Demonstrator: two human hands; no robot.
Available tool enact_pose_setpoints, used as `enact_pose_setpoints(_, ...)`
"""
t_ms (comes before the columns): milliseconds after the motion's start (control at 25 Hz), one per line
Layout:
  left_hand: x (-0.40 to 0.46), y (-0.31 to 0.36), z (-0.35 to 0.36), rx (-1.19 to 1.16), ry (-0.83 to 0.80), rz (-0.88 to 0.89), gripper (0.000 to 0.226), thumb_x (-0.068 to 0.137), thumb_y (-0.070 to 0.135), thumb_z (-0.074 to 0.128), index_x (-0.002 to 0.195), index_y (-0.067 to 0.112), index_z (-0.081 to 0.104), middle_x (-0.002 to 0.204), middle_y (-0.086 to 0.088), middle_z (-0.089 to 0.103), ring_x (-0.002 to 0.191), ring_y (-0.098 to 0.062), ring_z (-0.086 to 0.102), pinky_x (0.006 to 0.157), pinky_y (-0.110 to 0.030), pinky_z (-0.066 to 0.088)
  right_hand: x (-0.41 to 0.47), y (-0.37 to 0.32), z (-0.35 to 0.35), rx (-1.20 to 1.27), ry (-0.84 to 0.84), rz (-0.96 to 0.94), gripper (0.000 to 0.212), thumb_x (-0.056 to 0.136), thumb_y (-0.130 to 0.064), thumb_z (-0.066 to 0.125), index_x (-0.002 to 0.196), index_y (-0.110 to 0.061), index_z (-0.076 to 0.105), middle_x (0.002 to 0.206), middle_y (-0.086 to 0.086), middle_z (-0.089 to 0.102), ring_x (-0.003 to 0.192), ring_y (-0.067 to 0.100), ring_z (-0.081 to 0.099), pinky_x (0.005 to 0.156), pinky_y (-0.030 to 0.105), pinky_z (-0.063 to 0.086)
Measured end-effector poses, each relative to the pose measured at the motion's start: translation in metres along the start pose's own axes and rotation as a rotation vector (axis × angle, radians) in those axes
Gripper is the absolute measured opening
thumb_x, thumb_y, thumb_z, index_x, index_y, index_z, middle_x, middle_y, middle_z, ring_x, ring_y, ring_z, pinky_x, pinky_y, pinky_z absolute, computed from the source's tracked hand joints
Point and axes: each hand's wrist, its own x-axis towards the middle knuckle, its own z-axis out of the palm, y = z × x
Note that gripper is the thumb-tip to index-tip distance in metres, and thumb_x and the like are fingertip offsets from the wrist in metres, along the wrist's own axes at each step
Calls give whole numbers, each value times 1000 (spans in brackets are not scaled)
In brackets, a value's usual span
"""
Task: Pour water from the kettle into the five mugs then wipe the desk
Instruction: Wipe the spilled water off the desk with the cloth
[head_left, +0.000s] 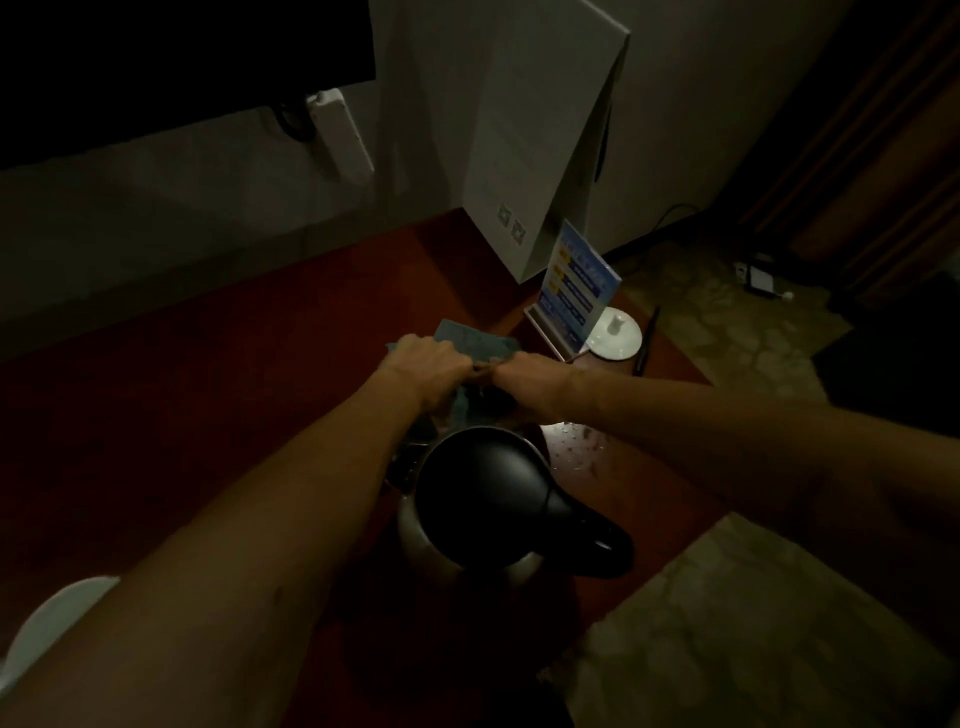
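A steel kettle (498, 499) with a black lid and handle stands on the dark red desk (234, 395), close to me. Just beyond it both my hands hold a blue-green cloth (480, 343) above the desk. My left hand (434, 366) grips its left part and my right hand (524, 387) grips its right part, knuckles nearly touching. Water drops (582, 441) glisten on the desk right of the kettle. A white mug rim (57, 623) shows at the bottom left; other mugs are hidden.
A white kettle base (615, 332) and a blue standing sign (579, 291) sit near the desk's right edge, with a dark pen (647, 340) beside them. A white paper bag (540, 135) stands at the back. Patterned floor lies to the right.
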Motion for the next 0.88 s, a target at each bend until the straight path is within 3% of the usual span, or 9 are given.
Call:
enact_pose_setpoints(80, 13, 2, -13, -17, -92, 67, 47, 80, 42, 75, 115, 20, 53, 113, -4, 56, 96, -21, 55, 76, -34, 41, -13, 7, 3, -10, 5, 14, 75, 82, -32, 77, 147, -25, 41, 139, 4, 56, 120, 23, 56, 100, 37, 46)
enact_pose_setpoints(240, 25, 2, -16, -40, -149, 88, 57, 71, 39, 83, 117, 22, 55, 116, -4, 57, 103, -21, 56, 81, -33, 44, -6, -2, 2, 126, 17, 24, 62, 82, -29, 78, 136, -22, 48, 132, 3, 58, 118, 21, 57, 99, 31, 44)
enact_pose_setpoints(320, 27, 3, -14, -68, -143, 84, 51, 71, 33, 84, 112, 20, 56, 117, -4, 58, 104, -22, 57, 84, -33, 45, 0, -9, 9, 174, 70, 18, 62, 83, -33, 76, 136, -19, 48, 134, 6, 56, 119, 23, 55, 104, 38, 45)
enact_pose_setpoints(440, 29, 10, -20, -104, -178, 82, 40, 75, 24, 82, 107, 18, 59, 115, -6, 61, 102, -22, 59, 84, -32, 46, -2, -8, 27, 149, 111, 52, 73, 85, -42, 71, 146, -15, 40, 147, 13, 39, 131, 29, 40, 113, 45, 35)
enact_pose_setpoints(560, 31, 26, -29, -112, -218, 68, 49, 74, 24, 83, 114, 14, 57, 117, -7, 58, 100, -21, 57, 85, -32, 47, -11, -3, 35, 159, 129, 85, 79, 85, -41, 71, 150, -13, 35, 155, 14, 29, 139, 32, 31, 116, 45, 30)
enact_pose_setpoints(760, 33, 60, -46, -107, -252, 117, 52, 71, 22, 85, 115, 12, 60, 117, -9, 59, 103, -24, 58, 81, -31, 47, -48, 11, 53, 207, 192, 137, 70, 85, -35, 73, 144, -15, 42, 147, 10, 40, 126, 27, 47, 106, 42, 44)
enact_pose_setpoints(880, 32, 82, -57, -92, -283, 124, 47, 74, 21, 83, 114, 10, 62, 110, -10, 57, 102, -25, 56, 86, -35, 47, -66, 12, 65, 294, 238, 208, 69, 83, -34, 74, 144, -18, 44, 149, 8, 39, 129, 26, 45, 111, 44, 40)
